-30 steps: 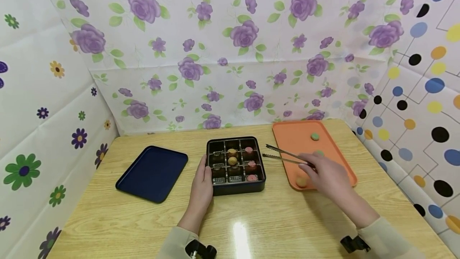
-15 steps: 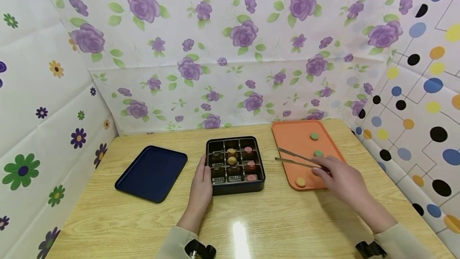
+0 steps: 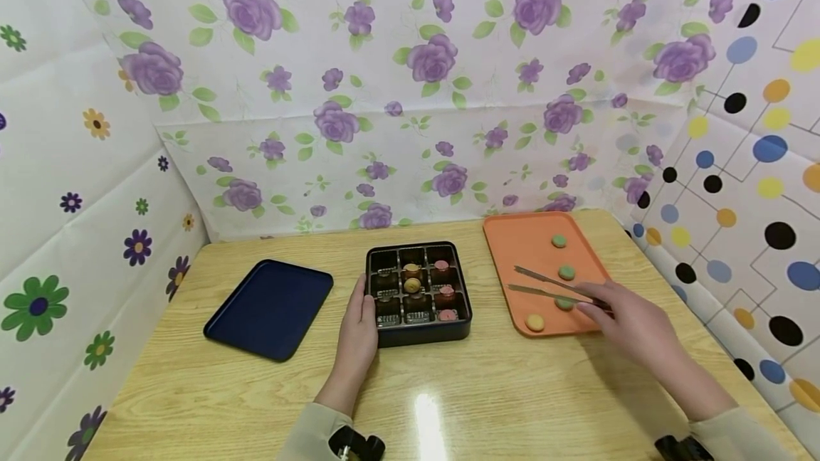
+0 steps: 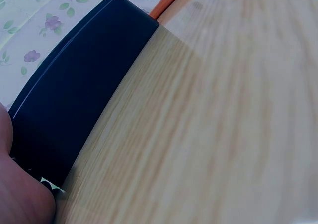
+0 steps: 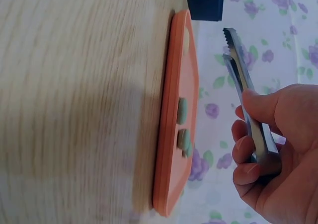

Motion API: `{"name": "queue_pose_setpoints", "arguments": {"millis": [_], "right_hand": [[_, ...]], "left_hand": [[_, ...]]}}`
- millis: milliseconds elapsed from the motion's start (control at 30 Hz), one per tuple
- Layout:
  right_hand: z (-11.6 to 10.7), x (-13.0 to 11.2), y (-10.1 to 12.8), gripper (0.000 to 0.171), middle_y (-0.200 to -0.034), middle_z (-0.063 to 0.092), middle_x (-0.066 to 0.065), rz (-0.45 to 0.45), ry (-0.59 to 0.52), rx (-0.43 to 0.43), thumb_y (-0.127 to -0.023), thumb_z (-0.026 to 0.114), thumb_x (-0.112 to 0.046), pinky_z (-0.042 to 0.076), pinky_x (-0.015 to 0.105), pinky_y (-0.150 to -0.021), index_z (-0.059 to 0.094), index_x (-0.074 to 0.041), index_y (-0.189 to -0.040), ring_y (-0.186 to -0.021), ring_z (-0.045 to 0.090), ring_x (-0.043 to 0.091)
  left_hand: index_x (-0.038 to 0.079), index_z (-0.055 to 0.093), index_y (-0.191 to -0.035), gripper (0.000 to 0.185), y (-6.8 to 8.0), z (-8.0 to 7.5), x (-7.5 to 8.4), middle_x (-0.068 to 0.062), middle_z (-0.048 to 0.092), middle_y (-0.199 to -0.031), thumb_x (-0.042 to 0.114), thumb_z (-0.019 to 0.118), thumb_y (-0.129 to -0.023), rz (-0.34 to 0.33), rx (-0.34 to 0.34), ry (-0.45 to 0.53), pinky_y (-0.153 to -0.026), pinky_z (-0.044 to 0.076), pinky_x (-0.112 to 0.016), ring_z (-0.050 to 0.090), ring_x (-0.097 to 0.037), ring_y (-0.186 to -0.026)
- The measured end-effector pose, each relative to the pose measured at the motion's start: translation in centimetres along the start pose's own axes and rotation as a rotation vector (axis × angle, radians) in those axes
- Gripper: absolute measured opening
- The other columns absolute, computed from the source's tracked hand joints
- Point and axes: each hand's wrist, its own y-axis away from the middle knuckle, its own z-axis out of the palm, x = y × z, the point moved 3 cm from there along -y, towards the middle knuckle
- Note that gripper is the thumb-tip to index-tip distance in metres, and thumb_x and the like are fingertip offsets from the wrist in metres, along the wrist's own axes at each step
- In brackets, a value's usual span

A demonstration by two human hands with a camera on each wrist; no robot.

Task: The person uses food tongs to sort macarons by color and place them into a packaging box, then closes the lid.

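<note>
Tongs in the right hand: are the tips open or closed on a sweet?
Open. The tongs in the right hand show two separate arms with a gap at the tips, nothing between them, above the orange tray.

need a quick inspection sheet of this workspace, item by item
surface: light wooden table, with a bright glare spot near the front edge.
job's things: black compartment box at centre with round sweets in several cells; orange tray to its right with three green sweets and one yellow sweet; metal tongs above the tray.
clutter: dark blue tray to the left of the box, nothing on it.
hands: left hand rests against the box's left side; right hand grips the tongs, tips apart, holding nothing.
cables: nothing seen.
surroundings: flowered cloth at the back and left, dotted cloth on the right.
</note>
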Motion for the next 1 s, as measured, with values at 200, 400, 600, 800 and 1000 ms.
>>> {"name": "queue_pose_setpoints", "arguments": {"millis": [200, 400, 600, 800, 1000], "right_hand": [[-0.2, 0.7, 0.4, 0.036, -0.095, 0.067, -0.004, 0.002, -0.008, -0.030, -0.112, 0.070, -0.031, 0.043, 0.033, -0.058, 0.074, -0.014, -0.144, -0.073, 0.056, 0.013], [-0.1, 1.5, 0.9, 0.036, -0.091, 0.065, -0.006, 0.004, -0.008, -0.050, -0.112, 0.071, -0.029, 0.040, 0.032, -0.057, 0.074, -0.015, -0.145, -0.071, 0.053, 0.012], [-0.2, 2.0, 1.2, 0.037, -0.095, 0.068, -0.005, 0.006, -0.010, -0.050, -0.112, 0.071, -0.030, 0.042, 0.034, -0.060, 0.074, -0.015, -0.145, -0.076, 0.056, 0.012], [-0.5, 2.6, 1.5, 0.036, -0.093, 0.065, -0.006, 0.001, -0.007, -0.051, -0.112, 0.070, -0.033, 0.039, 0.032, -0.058, 0.075, -0.018, -0.145, -0.071, 0.052, 0.012], [-0.7, 3.4, 1.5, 0.037, -0.089, 0.061, -0.007, 0.000, -0.007, -0.061, -0.113, 0.069, -0.034, 0.038, 0.031, -0.058, 0.075, -0.017, -0.145, -0.069, 0.049, 0.011]], "left_hand": [[0.018, 0.019, -0.179, 0.057, 0.0, 0.0, 0.0, -0.006, 0.018, -0.183, 0.027, 0.031, -0.124, -0.008, -0.003, 0.003, -0.133, 0.020, -0.061, 0.017, -0.034, -0.168], [0.018, 0.018, -0.179, 0.057, 0.0, -0.1, -0.1, -0.005, 0.017, -0.183, 0.028, 0.031, -0.124, -0.010, -0.010, 0.010, -0.133, 0.020, -0.061, 0.017, -0.033, -0.168], [0.018, 0.018, -0.179, 0.057, 0.0, 0.0, -0.1, -0.005, 0.017, -0.183, 0.029, 0.031, -0.124, -0.011, -0.013, 0.018, -0.133, 0.020, -0.061, 0.017, -0.033, -0.168], [0.019, 0.018, -0.179, 0.057, 0.0, -0.1, 0.0, -0.005, 0.017, -0.183, 0.028, 0.031, -0.124, -0.008, -0.011, 0.013, -0.133, 0.020, -0.061, 0.017, -0.033, -0.168], [0.019, 0.018, -0.179, 0.057, 0.0, -0.1, -0.1, -0.005, 0.017, -0.183, 0.027, 0.031, -0.124, -0.014, -0.014, 0.018, -0.133, 0.020, -0.061, 0.016, -0.034, -0.168]]}}
